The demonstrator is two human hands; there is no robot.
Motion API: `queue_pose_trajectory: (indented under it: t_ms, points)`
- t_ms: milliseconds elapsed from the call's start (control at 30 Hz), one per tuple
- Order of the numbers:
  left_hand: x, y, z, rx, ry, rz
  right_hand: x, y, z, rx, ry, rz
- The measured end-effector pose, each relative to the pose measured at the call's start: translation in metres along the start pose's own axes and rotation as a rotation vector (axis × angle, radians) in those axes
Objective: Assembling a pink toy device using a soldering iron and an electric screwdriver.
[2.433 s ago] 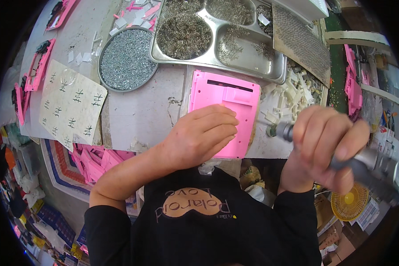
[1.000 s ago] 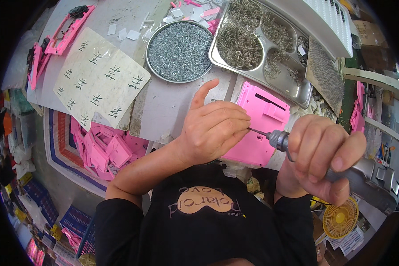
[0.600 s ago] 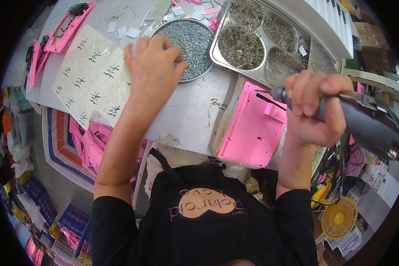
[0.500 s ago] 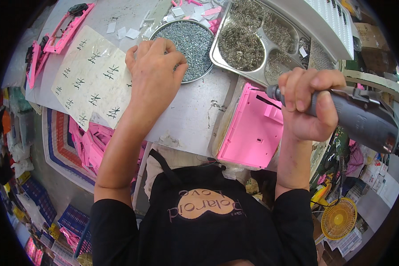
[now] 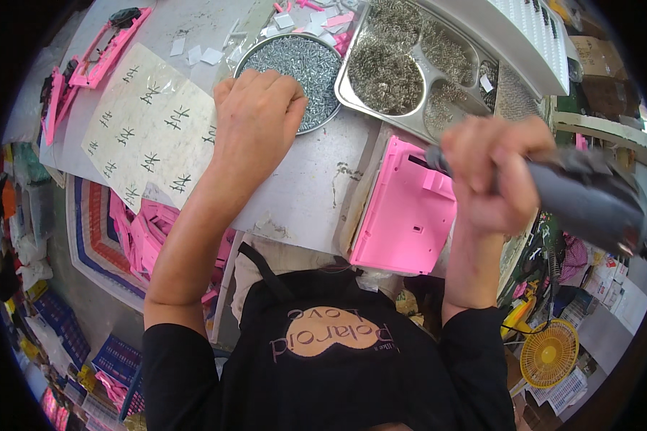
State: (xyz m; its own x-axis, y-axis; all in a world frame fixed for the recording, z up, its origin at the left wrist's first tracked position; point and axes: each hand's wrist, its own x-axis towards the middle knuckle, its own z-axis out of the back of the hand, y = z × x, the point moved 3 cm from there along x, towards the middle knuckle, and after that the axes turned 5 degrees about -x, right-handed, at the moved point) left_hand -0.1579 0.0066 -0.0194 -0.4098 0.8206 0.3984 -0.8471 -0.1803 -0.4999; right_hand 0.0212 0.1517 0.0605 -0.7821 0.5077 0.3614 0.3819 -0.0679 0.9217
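My left hand (image 5: 257,118) is at the near edge of a round metal dish (image 5: 311,130) filled with small silver screws (image 5: 313,72). Its fingers are curled closed and pointing down; whatever lies between them is hidden. My right hand (image 5: 492,169), smeared by motion, wraps around a grey electric screwdriver (image 5: 586,197). The tool's nose points left, over the upper right part of a pink plastic panel (image 5: 402,223). That panel lies flat at the table's right side, with a raised block and a small square hole; its right edge is partly behind my right wrist.
A metal tray (image 5: 343,90) with small metal parts in its compartments stands behind the panel. Pink frames (image 5: 111,54) lie at the far left beside a marked paper sheet (image 5: 133,122). Below the table's left edge is a basket (image 5: 97,244) of pink parts. A yellow fan (image 5: 550,352) stands lower right.
My left hand has drawn slightly right and toward me, its fingers more tightly curled. My right hand and the screwdriver have shifted a little left and nearer, over the panel.
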Motion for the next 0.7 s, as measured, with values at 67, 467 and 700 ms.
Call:
queue_pose_trajectory:
  t_ms: [67, 467, 700]
  points:
    - [-0.006, -0.002, 0.002, -0.026, 0.005, 0.009, -0.006, 0.008, -0.001, 0.075, 0.068, 0.016]
    - [-0.048, -0.073, -0.004, -0.598, 0.0, -0.078, -0.01, 0.014, -0.011, -0.036, 0.028, 0.049]
    - [-0.061, -0.086, -0.01, -0.692, -0.078, -0.166, -0.031, 0.06, -0.022, 0.09, 0.166, 0.091]
